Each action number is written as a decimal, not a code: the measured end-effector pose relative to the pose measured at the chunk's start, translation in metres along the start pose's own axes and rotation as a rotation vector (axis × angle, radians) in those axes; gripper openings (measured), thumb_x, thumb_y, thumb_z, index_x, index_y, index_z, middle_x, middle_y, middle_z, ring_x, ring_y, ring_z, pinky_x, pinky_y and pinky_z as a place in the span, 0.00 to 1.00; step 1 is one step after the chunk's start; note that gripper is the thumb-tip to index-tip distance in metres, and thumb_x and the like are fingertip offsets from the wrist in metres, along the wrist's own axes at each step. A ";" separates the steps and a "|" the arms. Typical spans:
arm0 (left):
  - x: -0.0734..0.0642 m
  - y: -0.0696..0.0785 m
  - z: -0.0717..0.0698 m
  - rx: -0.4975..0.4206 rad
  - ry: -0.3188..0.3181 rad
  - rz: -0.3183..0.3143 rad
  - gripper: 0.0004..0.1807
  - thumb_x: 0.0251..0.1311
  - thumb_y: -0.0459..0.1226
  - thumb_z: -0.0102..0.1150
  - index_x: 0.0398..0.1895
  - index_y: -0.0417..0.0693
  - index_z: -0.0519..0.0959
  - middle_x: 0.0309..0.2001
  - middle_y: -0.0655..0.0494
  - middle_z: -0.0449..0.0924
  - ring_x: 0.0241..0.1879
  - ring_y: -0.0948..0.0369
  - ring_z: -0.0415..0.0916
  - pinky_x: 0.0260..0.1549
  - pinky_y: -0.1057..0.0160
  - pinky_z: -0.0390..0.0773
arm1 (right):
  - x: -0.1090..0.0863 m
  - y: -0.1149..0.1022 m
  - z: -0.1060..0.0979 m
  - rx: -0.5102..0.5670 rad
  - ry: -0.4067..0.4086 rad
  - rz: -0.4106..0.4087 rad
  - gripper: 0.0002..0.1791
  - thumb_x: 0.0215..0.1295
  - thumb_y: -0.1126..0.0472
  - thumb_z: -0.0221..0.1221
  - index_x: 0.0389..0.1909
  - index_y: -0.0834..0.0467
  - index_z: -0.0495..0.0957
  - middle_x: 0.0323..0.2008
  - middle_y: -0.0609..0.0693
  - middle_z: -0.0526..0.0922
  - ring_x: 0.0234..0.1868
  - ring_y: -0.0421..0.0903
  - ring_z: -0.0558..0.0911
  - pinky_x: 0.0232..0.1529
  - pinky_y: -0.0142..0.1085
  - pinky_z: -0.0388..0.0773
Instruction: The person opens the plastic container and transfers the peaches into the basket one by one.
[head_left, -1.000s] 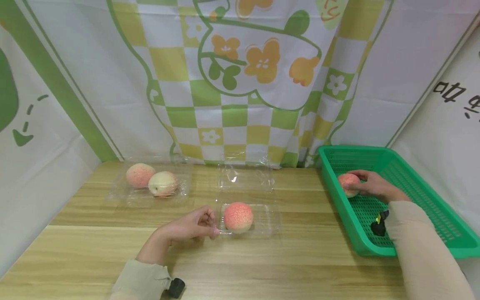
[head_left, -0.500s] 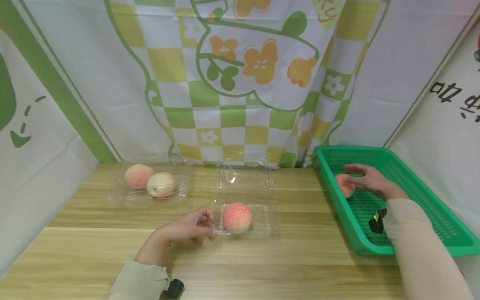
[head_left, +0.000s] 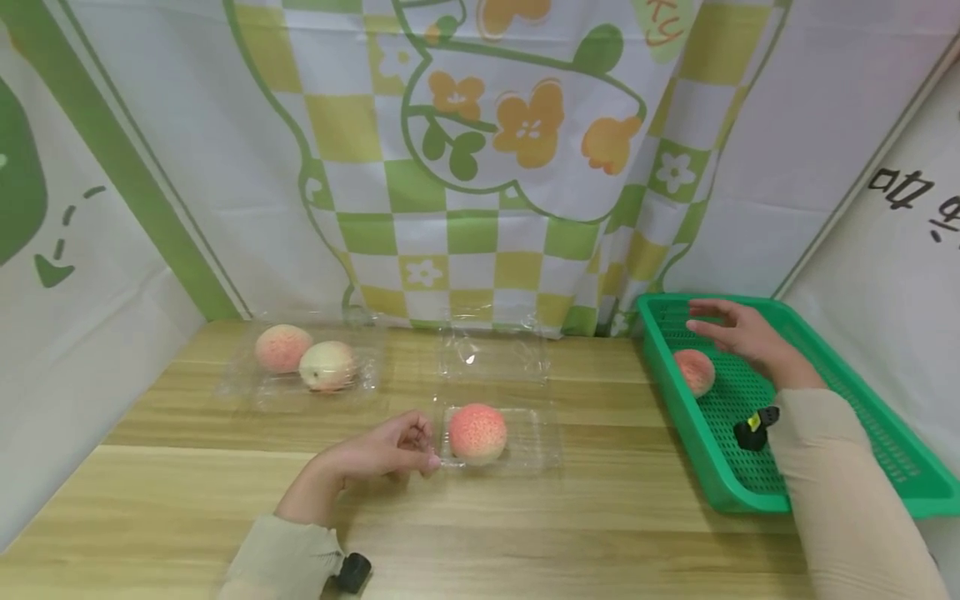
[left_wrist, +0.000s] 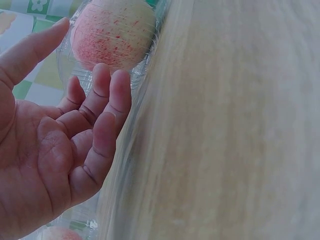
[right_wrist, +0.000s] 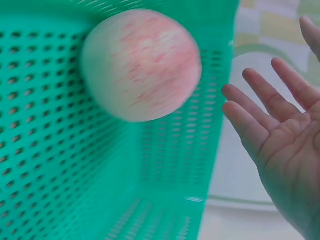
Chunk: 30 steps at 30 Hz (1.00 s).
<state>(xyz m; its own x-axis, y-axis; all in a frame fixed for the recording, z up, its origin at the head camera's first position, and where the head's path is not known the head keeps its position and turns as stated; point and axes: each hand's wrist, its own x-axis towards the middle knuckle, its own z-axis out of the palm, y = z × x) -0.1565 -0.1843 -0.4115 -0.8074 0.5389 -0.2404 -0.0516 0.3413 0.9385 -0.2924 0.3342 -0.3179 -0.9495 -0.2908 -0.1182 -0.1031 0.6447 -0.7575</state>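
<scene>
My left hand [head_left: 386,450] is beside a clear plastic clamshell box [head_left: 536,437], with fingertips right at its left edge. In the left wrist view its fingers are loosely bent and the thumb stands apart from them. One pink-and-cream peach [head_left: 477,434] sits in the box, whose lid [head_left: 491,354] lies folded back. My right hand [head_left: 742,337] hovers over a green plastic basket [head_left: 712,483], its fingers spread and holding nothing. Another peach [head_left: 693,372] rests in the basket by the left wall; the right wrist view shows this peach [right_wrist: 142,65] apart from the fingers.
A second clear box [head_left: 262,396] stands at the back left of the wooden table [head_left: 480,533], holding two peaches [head_left: 327,367]. Behind the table hangs a checked green-and-yellow cloth [head_left: 468,233]. The basket stands against the right side wall.
My right hand has let go of the peach in the basket and lifted back and away from it. The left hand has stayed by the box's edge.
</scene>
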 end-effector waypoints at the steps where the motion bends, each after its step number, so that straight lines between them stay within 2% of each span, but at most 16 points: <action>1: 0.001 0.000 0.000 0.004 -0.001 0.000 0.19 0.64 0.41 0.64 0.44 0.42 0.65 0.38 0.51 0.79 0.34 0.57 0.71 0.28 0.67 0.69 | 0.000 -0.004 -0.001 -0.005 0.008 -0.007 0.41 0.76 0.44 0.50 0.78 0.62 0.47 0.76 0.66 0.52 0.73 0.66 0.58 0.68 0.63 0.62; 5: 0.002 0.000 -0.001 0.019 -0.008 0.004 0.18 0.64 0.42 0.64 0.43 0.42 0.66 0.37 0.52 0.79 0.34 0.57 0.71 0.28 0.67 0.69 | -0.003 -0.022 -0.003 0.006 0.040 -0.048 0.39 0.77 0.44 0.47 0.78 0.60 0.47 0.76 0.64 0.53 0.74 0.65 0.58 0.69 0.63 0.59; 10: 0.002 0.002 -0.001 0.020 -0.010 0.005 0.17 0.64 0.41 0.63 0.42 0.43 0.66 0.36 0.53 0.79 0.34 0.58 0.71 0.28 0.67 0.68 | -0.005 -0.045 -0.002 0.031 0.090 -0.113 0.36 0.77 0.43 0.47 0.78 0.53 0.50 0.76 0.56 0.56 0.74 0.58 0.59 0.71 0.58 0.59; 14: 0.001 0.003 -0.001 0.013 -0.006 0.005 0.16 0.64 0.40 0.63 0.42 0.43 0.66 0.36 0.53 0.78 0.33 0.58 0.71 0.27 0.67 0.69 | -0.008 -0.067 0.007 0.071 0.126 -0.165 0.33 0.76 0.45 0.48 0.77 0.49 0.53 0.75 0.51 0.59 0.73 0.47 0.64 0.71 0.42 0.66; 16: 0.001 0.004 -0.001 0.008 -0.006 0.007 0.16 0.64 0.39 0.63 0.42 0.42 0.66 0.35 0.53 0.78 0.33 0.58 0.70 0.27 0.67 0.69 | -0.008 -0.078 0.013 0.148 0.146 -0.213 0.31 0.76 0.48 0.50 0.76 0.48 0.56 0.73 0.48 0.63 0.69 0.39 0.68 0.66 0.31 0.70; 19: 0.000 0.004 -0.001 -0.002 -0.008 0.014 0.16 0.65 0.39 0.63 0.42 0.41 0.66 0.35 0.52 0.78 0.32 0.58 0.69 0.26 0.68 0.68 | -0.008 -0.091 0.024 0.284 0.162 -0.307 0.29 0.76 0.52 0.52 0.75 0.48 0.60 0.69 0.42 0.68 0.63 0.31 0.73 0.58 0.21 0.72; 21: 0.000 0.003 -0.001 -0.006 -0.009 0.013 0.16 0.65 0.39 0.63 0.42 0.41 0.66 0.35 0.52 0.78 0.32 0.59 0.69 0.26 0.68 0.68 | -0.008 -0.098 0.034 0.372 0.153 -0.374 0.28 0.76 0.54 0.53 0.74 0.49 0.61 0.67 0.41 0.70 0.61 0.31 0.74 0.56 0.21 0.73; 25: 0.000 0.002 -0.001 -0.010 -0.010 0.015 0.16 0.65 0.39 0.63 0.42 0.42 0.66 0.35 0.51 0.78 0.32 0.59 0.69 0.26 0.68 0.68 | -0.008 -0.109 0.056 0.473 0.127 -0.451 0.28 0.76 0.56 0.52 0.74 0.50 0.61 0.67 0.45 0.70 0.64 0.38 0.74 0.59 0.25 0.73; 30: 0.000 0.002 -0.002 -0.010 -0.013 0.018 0.16 0.65 0.40 0.63 0.42 0.42 0.66 0.35 0.52 0.78 0.31 0.59 0.69 0.25 0.68 0.68 | -0.008 -0.117 0.085 0.488 0.118 -0.463 0.27 0.76 0.56 0.52 0.74 0.51 0.61 0.69 0.50 0.69 0.64 0.38 0.75 0.60 0.25 0.72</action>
<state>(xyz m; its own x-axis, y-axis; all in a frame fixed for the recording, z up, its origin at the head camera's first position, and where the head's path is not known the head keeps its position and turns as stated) -0.1575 -0.1850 -0.4092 -0.8003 0.5552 -0.2263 -0.0428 0.3236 0.9452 -0.2474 0.2014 -0.2826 -0.8685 -0.3627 0.3377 -0.3875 0.0721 -0.9191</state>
